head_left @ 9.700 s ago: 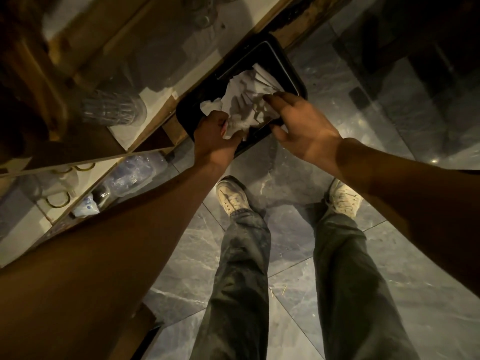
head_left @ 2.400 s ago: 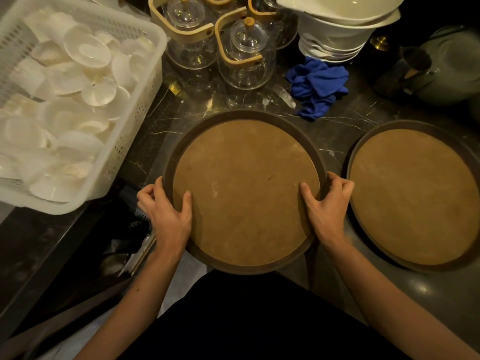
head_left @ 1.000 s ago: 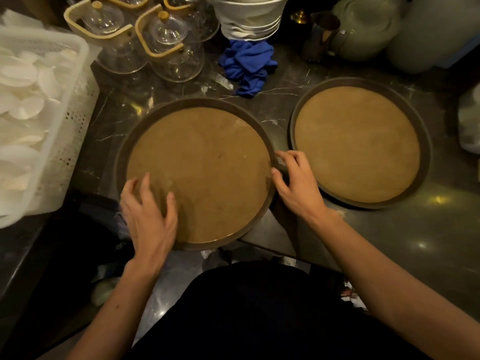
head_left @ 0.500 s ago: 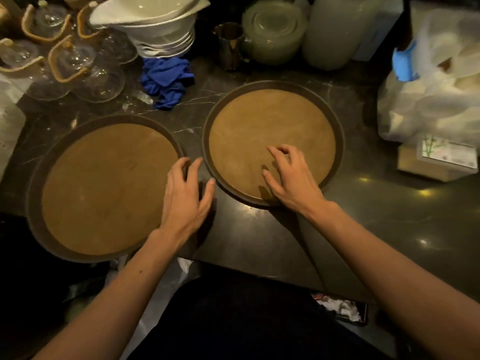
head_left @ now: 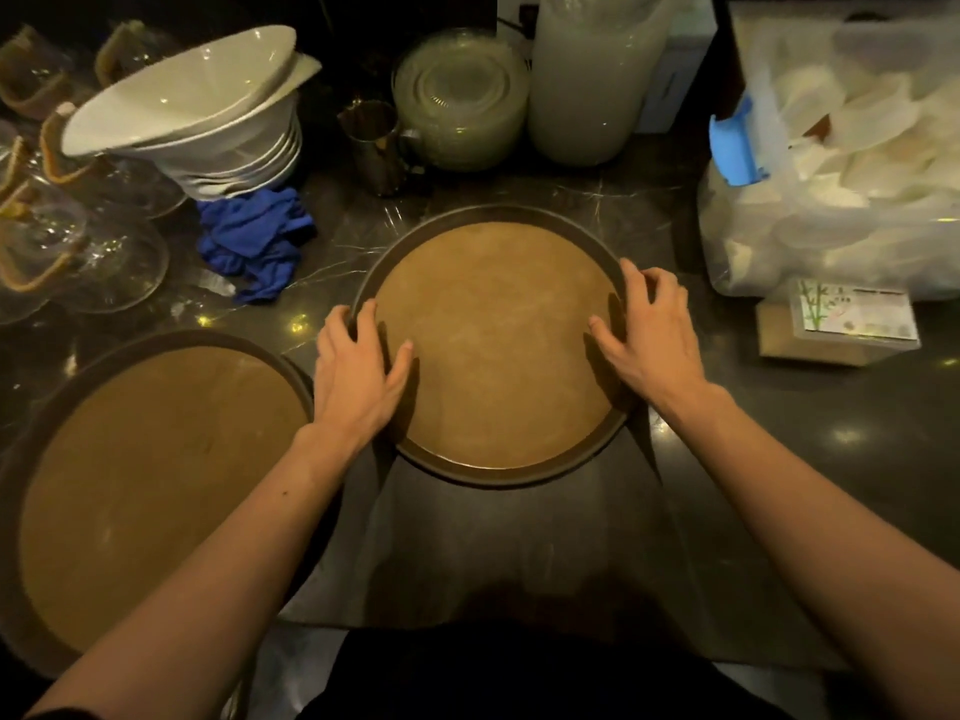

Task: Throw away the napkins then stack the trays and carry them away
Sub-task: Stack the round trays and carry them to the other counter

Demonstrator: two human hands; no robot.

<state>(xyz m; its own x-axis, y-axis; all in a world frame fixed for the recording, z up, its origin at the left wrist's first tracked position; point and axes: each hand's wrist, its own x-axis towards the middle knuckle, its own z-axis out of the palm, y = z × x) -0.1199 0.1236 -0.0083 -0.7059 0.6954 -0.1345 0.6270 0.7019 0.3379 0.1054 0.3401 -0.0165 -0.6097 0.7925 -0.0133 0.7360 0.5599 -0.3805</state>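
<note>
Two round trays with dark rims and tan insides lie on a dark marble counter (head_left: 779, 459). The right tray (head_left: 493, 350) sits in the middle of the view. My left hand (head_left: 353, 376) grips its left rim, thumb inside and fingers curled over the edge. My right hand (head_left: 649, 335) grips its right rim the same way. The left tray (head_left: 150, 485) lies at the lower left, overhanging the counter's near edge, with neither hand on it. Both trays are bare; no napkins show.
Behind the trays stand stacked white bowls (head_left: 208, 122), a crumpled blue cloth (head_left: 254, 241), a metal cup (head_left: 374, 148), stacked glass plates (head_left: 462, 96) and a tall pale container (head_left: 587, 80). Glass domes (head_left: 78, 241) fill the far left. A plastic bag (head_left: 841, 163) and small box (head_left: 836, 324) sit right.
Both hands have moved from beside and on top of the right tray to its two side rims and closed on them. The view has shifted right, centring that tray.
</note>
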